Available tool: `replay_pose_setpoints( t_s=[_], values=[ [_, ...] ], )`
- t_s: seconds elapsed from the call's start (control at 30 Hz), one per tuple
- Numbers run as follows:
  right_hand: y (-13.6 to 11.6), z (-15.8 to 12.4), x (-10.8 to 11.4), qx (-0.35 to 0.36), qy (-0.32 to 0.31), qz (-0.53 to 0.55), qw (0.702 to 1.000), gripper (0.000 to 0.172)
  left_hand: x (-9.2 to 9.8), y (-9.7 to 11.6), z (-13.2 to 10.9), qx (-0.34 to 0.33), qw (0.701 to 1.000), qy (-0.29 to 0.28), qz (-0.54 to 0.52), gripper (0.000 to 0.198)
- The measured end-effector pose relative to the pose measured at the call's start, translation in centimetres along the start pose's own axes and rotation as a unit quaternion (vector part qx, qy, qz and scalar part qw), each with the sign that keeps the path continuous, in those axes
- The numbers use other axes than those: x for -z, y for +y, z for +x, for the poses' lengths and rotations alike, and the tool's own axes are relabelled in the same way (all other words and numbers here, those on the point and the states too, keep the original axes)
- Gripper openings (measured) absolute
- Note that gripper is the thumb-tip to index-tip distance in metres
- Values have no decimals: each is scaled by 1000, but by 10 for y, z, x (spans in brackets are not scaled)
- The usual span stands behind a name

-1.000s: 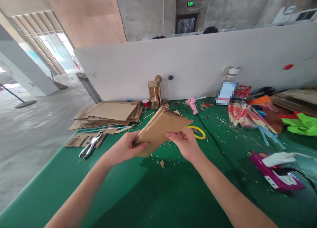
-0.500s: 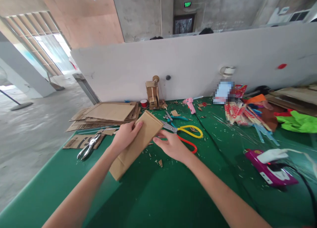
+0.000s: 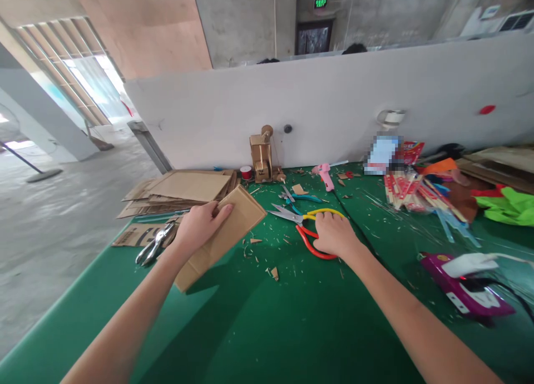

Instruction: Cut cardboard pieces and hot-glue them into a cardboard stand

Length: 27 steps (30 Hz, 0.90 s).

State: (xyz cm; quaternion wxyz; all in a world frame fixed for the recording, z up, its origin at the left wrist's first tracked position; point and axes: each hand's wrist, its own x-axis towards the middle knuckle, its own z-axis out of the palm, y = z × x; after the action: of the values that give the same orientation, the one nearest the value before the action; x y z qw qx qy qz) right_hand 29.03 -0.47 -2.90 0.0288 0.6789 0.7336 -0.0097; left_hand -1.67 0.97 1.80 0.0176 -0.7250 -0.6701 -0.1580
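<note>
My left hand (image 3: pixel 202 225) grips a folded piece of brown cardboard (image 3: pixel 227 231), thumb on top, holding it tilted above the green table (image 3: pixel 250 328). Over to the right, my right hand (image 3: pixel 336 234) is closed on the handles of a pair of scissors (image 3: pixel 294 217), one handle yellow and one red. The blades are slightly apart and point left toward the cardboard. Beyond them lie teal-handled pliers (image 3: pixel 308 197). A silver metal hand tool (image 3: pixel 156 242) rests left of my left hand, partly over a printed cardboard strip (image 3: pixel 131 235).
Flat cardboard sheets (image 3: pixel 183 186) are stacked at the back left. A small cardboard model (image 3: pixel 261 158), a red spool (image 3: pixel 246 173) and a pink glue gun (image 3: pixel 324 176) stand along the white partition (image 3: pixel 233 111). A purple power strip (image 3: pixel 463 292) with cords sits at right. Scraps litter the middle.
My right hand has left the cardboard's edge, moved right and closed on the scissors' handles. My left hand still holds the cardboard, now slightly further left.
</note>
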Motion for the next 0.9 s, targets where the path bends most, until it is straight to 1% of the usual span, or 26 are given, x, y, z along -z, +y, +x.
replay_pose_setpoints(
  t_s=[0.03, 0.07, 0.1, 0.13, 0.17, 0.23, 0.27, 0.3, 0.33, 0.37, 0.4, 0.47, 0.5, 0.6, 0.77, 0.9],
  values=[
    [0, 0, 0, -18, 15, 24, 999, 44, 0, -2, 0, 3, 1000, 4, 4, 52],
    [2, -1, 0, -34, 20, 70, 997, 45, 0, -4, 1, 6, 1000, 8, 5, 53],
    [5, -1, 0, -42, 13, 139, 989, 46, 1, -6, 3, 9, 1000, 13, 4, 53],
    [8, -3, 0, -34, -5, 225, 974, 48, 2, -8, 5, 10, 1000, 18, 0, 53],
    [12, -5, 0, -12, -33, 316, 948, 49, 3, -10, 7, 11, 1000, 23, -7, 54],
    [20, -10, 2, 50, -91, 470, 876, 53, 5, -12, 14, 12, 999, 35, -23, 54],
    [23, -12, 4, 78, -118, 518, 844, 56, 5, -12, 18, 13, 999, 41, -31, 54],
    [26, -14, 6, 99, -144, 543, 822, 60, 6, -12, 22, 16, 998, 48, -38, 55],
    [29, -16, 9, 115, -169, 547, 812, 63, 6, -12, 26, 19, 997, 54, -45, 55],
    [30, -17, 12, 129, -185, 534, 815, 65, 6, -11, 30, 20, 997, 60, -51, 56],
    [31, -18, 16, 145, -194, 511, 825, 65, 5, -10, 33, 18, 996, 63, -56, 56],
    [30, -19, 22, 180, -194, 456, 850, 62, 4, -7, 38, 10, 996, 67, -64, 57],
    [29, -19, 25, 197, -188, 437, 857, 61, 3, -5, 39, 6, 996, 66, -66, 58],
    [23, -18, 30, 233, -170, 422, 860, 56, 0, 3, 41, -1, 996, 51, -69, 60],
    [15, -16, 29, 211, -124, 450, 859, 57, -9, 17, 41, -9, 996, 27, -89, 60],
    [16, -14, 26, 201, -122, 435, 869, 58, -17, 25, 43, -18, 993, 33, -108, 57]
  ],
)
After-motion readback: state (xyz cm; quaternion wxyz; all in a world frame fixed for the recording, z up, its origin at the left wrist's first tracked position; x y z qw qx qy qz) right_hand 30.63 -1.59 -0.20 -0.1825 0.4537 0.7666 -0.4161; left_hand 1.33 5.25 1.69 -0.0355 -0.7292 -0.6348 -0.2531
